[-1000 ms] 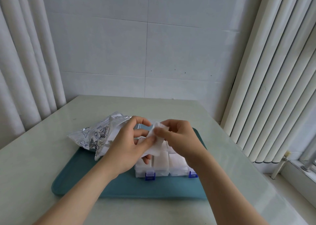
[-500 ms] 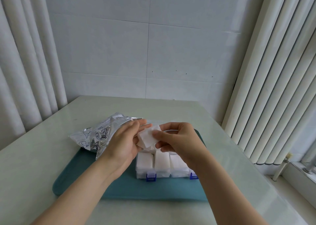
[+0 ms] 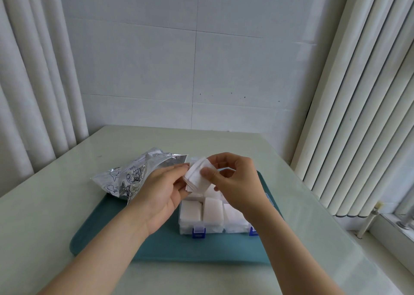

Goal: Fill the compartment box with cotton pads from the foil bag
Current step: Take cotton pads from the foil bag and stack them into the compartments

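Above the far part of the compartment box (image 3: 215, 229), held clear of it: cotton pads (image 3: 197, 178), one small white stack, edges slightly fanned.

Right hand (image 3: 235, 182): grip clamped on the stack, thumb on the near face, fingers behind. Probable purpose: to keep the loose pads square, so they go in as one block.

Left hand (image 3: 161, 191): grip pinched on the stack's left edge, palm turned toward the right. It appears to steady and even up the stack, not to carry it.

Compartment box: clear plastic, lid open, two blue latches (image 3: 199, 232) on the near wall. It stands on the right part of the tray. The near row holds packed pads (image 3: 212, 209), upright and tight. The far compartments are hidden behind the hands, so which one remains unfilled cannot be told.

Foil bag (image 3: 132, 176): silver with printed drawings, lying on its side just left of the box, partly on the tray's far left corner. Its open mouth faces the box, which likely keeps each reach short.

Tray (image 3: 107, 238): teal, flat on the pale tabletop (image 3: 44, 223). It keeps bag and box together.

Status, as judged: filling well advanced. The stack next needs lowering straight into a free compartment, since a tilted entry could catch on a divider and splay the pads.
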